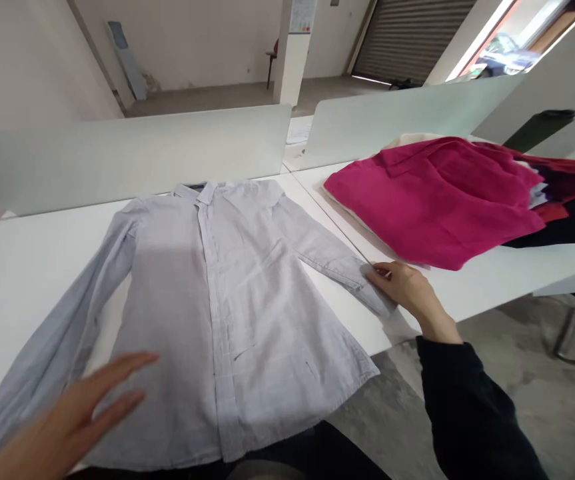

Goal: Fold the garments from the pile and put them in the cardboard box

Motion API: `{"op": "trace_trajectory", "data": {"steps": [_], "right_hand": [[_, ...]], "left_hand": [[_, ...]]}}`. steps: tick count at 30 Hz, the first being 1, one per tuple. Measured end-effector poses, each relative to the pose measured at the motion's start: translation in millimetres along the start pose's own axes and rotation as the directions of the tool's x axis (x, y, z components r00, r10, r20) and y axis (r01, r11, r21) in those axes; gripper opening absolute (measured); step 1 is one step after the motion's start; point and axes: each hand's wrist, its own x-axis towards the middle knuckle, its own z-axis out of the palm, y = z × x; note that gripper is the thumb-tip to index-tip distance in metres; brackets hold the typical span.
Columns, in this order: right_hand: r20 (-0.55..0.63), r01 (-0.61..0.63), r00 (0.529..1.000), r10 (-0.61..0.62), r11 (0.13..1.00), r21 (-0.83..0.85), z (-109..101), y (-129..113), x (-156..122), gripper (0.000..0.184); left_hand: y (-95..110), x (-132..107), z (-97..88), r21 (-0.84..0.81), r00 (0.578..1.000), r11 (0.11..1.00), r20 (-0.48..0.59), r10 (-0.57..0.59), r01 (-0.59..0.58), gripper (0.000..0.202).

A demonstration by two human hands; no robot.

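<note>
A light grey button-up shirt (267, 300) lies front up and spread out on a white table (42, 260), its collar toward the far side and its hem at the near edge. My right hand (407, 287) pinches the edge of the sleeve on the right, close to its cuff. Slightly blurred, my left hand (87, 407) hovers over the lower left of the shirt with its fingers apart and nothing in them. The other sleeve stretches down toward the lower left, partly hidden behind my left hand and forearm.
On the right of the table lies a stack of folded clothes with a magenta garment (432, 193) on top, beside dark and red garments (567, 180). Frosted dividers (167, 150) line the table's far edge. A metal chair leg (567, 333) shows at the lower right.
</note>
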Motion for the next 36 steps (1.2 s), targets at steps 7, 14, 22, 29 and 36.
{"op": "trace_trajectory", "data": {"steps": [7, 14, 22, 29, 36], "right_hand": [[0.175, -0.096, 0.981, 0.085, 0.994, 0.055, -10.2, -2.2, 2.5, 0.032], [0.064, -0.131, 0.991, 0.116, 0.93, 0.343, -29.3, 0.8, 16.9, 0.049], [-0.076, -0.302, 0.912, 0.404, 0.784, 0.543, -112.7, 20.0, 74.5, 0.038], [-0.303, -0.17, 0.938, 0.168, 0.985, 0.019, -165.8, 32.0, 132.0, 0.051], [-0.128, -0.235, 0.966, 0.226, 0.971, -0.055, -172.3, 30.7, 179.3, 0.072]], "left_hand": [[111.8, 217.0, 9.2, 0.493, 0.837, 0.704, 0.097, 0.539, -0.511, 0.05], [151.4, 350.8, 41.9, 0.619, 0.811, 0.654, -0.047, 0.583, -0.434, 0.044], [141.1, 361.6, 43.5, 0.697, 0.821, 0.607, -0.046, 0.569, -0.382, 0.047], [160.2, 354.8, 43.8, 0.75, 0.823, 0.571, -0.063, 0.564, -0.334, 0.042], [206.0, 337.4, 88.8, 0.666, 0.786, 0.549, 0.091, 0.612, -0.505, 0.052]]}}
